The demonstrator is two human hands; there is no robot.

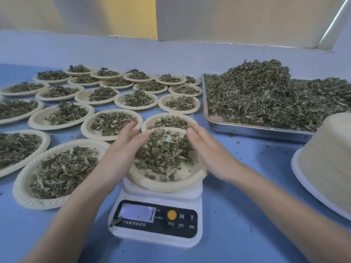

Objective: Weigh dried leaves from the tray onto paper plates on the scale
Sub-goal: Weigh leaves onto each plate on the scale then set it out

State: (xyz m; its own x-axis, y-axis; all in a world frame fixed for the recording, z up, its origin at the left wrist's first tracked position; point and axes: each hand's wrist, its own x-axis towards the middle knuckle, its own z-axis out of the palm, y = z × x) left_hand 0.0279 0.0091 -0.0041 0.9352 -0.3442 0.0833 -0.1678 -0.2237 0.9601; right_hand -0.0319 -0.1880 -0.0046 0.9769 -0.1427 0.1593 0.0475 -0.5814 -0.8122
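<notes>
a: start with the big stuff — how much is left in the tray (247, 128)?

b: plenty. the leaves (266, 95) in it are heaped high toward the back and cover nearly the whole floor, with only a bare strip of metal at the near left corner. so i'd judge the job is far from over.

a: and what's done?

b: the filled plates (64, 114) — around twenty that i can count, spread in rows across the left half of the table (247, 215), each with a mound on it. a few run off the left edge, so the true count is unclear.

a: spare plates?

b: a tall stack (326, 154) at the right edge, just in front of the tray. no shortage there.

a: now the scale (157, 219).

b: one plate (165, 181) sits on it with a pile (163, 150) already in place. the display shows a 7 at its right end; any other digits are washed out.

a: hands?

b: the left hand (123, 149) and right hand (209, 150) flank that pile, fingers straight and relaxed, resting at its sides and over the rim — holding nothing that i can see. it looks like this portion is being tidied or is about to be lifted off.
</notes>
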